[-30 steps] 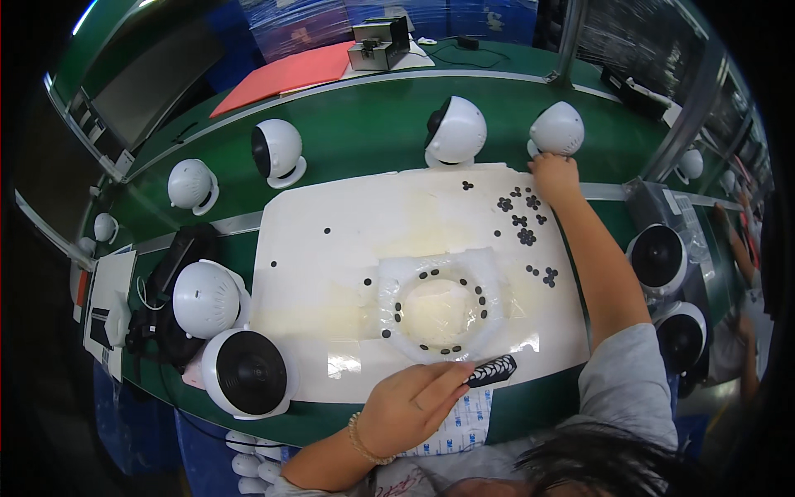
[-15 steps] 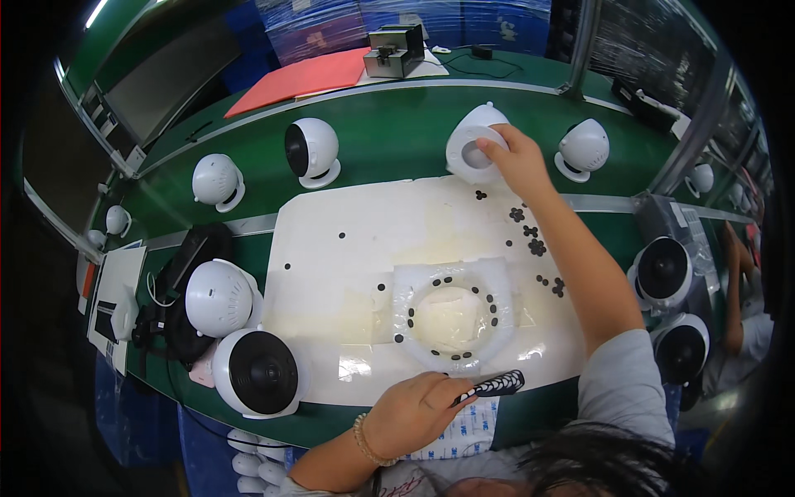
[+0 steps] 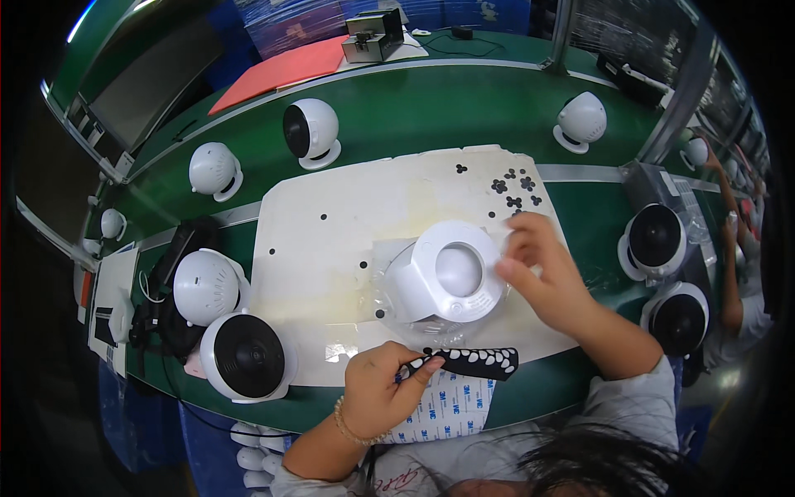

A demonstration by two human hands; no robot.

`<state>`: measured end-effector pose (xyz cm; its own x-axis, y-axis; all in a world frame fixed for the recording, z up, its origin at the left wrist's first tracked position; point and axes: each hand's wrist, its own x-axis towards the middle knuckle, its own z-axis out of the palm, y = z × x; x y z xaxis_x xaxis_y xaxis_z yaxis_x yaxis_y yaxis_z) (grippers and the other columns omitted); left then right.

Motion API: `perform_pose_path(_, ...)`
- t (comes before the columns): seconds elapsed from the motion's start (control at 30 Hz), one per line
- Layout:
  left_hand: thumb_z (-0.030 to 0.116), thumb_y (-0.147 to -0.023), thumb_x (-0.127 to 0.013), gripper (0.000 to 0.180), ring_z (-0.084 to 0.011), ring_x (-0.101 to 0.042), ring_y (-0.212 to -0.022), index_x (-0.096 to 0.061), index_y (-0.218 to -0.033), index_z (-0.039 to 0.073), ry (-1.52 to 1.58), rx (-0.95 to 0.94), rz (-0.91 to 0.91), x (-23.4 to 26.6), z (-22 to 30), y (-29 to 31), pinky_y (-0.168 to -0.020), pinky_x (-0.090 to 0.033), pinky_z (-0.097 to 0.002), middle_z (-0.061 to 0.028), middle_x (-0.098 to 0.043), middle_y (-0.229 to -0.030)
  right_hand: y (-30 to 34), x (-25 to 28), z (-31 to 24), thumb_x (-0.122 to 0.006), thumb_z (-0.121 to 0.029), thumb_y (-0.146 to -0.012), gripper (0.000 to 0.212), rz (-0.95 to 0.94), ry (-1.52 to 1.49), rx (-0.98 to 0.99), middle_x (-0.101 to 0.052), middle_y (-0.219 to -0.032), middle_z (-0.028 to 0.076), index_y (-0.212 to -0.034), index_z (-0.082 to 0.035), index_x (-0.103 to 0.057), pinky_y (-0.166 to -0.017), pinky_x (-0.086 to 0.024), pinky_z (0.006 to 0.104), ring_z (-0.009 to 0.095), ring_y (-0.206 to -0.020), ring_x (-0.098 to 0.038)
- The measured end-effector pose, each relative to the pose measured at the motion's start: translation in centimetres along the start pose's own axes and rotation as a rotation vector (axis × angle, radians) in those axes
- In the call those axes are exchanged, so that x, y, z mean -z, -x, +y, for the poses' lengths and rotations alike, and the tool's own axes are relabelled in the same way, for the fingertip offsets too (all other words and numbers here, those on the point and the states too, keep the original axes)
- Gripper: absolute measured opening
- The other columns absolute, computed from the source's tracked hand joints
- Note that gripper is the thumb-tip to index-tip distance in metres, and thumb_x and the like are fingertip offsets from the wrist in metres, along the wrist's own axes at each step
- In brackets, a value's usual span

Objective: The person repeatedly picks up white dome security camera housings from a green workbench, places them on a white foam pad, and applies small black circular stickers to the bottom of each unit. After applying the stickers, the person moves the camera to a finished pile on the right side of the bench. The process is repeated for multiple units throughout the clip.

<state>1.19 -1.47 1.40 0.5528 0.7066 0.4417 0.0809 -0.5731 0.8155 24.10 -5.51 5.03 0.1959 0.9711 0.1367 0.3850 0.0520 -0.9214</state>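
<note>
My left hand (image 3: 385,385) grips the end of a black strip (image 3: 474,362) dotted with white oval spots, holding it level above the near edge of the white board. In the middle of the board a white round-bodied device (image 3: 411,291) lies with its ring-shaped base (image 3: 475,300) facing up, on a clear-plastic-wrapped pad that it mostly hides. Just to the right of that base is my right hand (image 3: 538,269), somewhat blurred, thumb and fingers apart and nothing in them. Small black round pads (image 3: 498,185) lie in a loose group beyond it.
More white devices stand around: one with a black face (image 3: 250,356) at the near left, others along the far green surface (image 3: 455,108), and two at the right (image 3: 654,236). Under my left hand hangs a blue-and-white printed sheet (image 3: 447,410). Another person's arm (image 3: 730,265) shows at the far right.
My right hand has brought the white device from the far surface onto the wrapped pad and let it go. The left hand still holds the spotted strip, now turned flatter.
</note>
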Motion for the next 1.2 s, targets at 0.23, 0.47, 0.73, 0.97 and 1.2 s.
perform_pose_path(0.23,0.015,-0.071,-0.072,0.021,-0.0142,-0.053,-0.047,-0.057,-0.073,0.002,0.033,0.006,0.089,-0.5,0.2,0.6,-0.044,-0.041,-0.0243,-0.0075,-0.058,-0.058,4.3,-3.0,-1.7,-0.067,-0.016,-0.074,0.036,-0.177,0.337,0.455,-0.06,-0.082,0.009,-0.104,-0.006,-0.05,-0.063,-0.045,0.0316,0.025,-0.073,-0.058)
perform_pose_path(0.47,0.025,-0.074,-0.07,0.027,-0.0107,-0.053,-0.049,-0.06,-0.073,0.0,0.222,0.133,-0.066,0.7,-0.2,0.6,-0.046,-0.041,-0.0234,-0.0067,-0.059,-0.059,3.7,-2.1,-1.5,-0.065,-0.015,-0.074,0.023,-0.322,0.118,0.209,-0.064,-0.078,0.005,-0.094,-0.007,-0.057,-0.057,-0.046,0.0295,0.021,-0.067,-0.061)
perform_pose_path(0.73,0.023,-0.074,-0.069,0.024,-0.0191,-0.055,-0.051,-0.06,-0.073,0.0,0.118,0.061,-0.068,0.8,0.5,0.5,-0.048,-0.042,-0.0262,-0.0091,-0.058,-0.062,3.3,-1.6,-0.6,-0.067,-0.012,-0.071,0.012,-0.184,0.198,0.707,-0.061,-0.1,0.003,-0.082,-0.011,-0.065,-0.072,-0.043,0.03,0.019,-0.088,-0.058)
perform_pose_path(0.97,0.021,-0.075,-0.068,0.022,-0.0225,-0.056,-0.052,-0.058,-0.073,0.001,-0.006,-0.128,-0.065,0.1,0.3,0.1,-0.048,-0.042,-0.0284,-0.0107,-0.058,-0.063,3.0,-2.5,-2.0,-0.066,-0.009,-0.07,0.029,-0.189,0.22,0.617,-0.06,-0.094,0.002,-0.098,-0.01,-0.061,-0.074,-0.041,0.033,0.022,-0.087,-0.055)
perform_pose_path(1.2,0.022,-0.074,-0.068,0.023,-0.0233,-0.056,-0.052,-0.058,-0.074,0.001,-0.064,-0.132,-0.088,0.5,0.1,0.6,-0.048,-0.043,-0.0291,-0.0116,-0.058,-0.065,3.5,-2.8,-1.0,-0.065,-0.003,-0.069,0.041,-0.173,0.158,0.766,-0.059,-0.091,0.007,-0.108,-0.006,-0.054,-0.072,-0.043,0.0322,0.025,-0.079,-0.055)
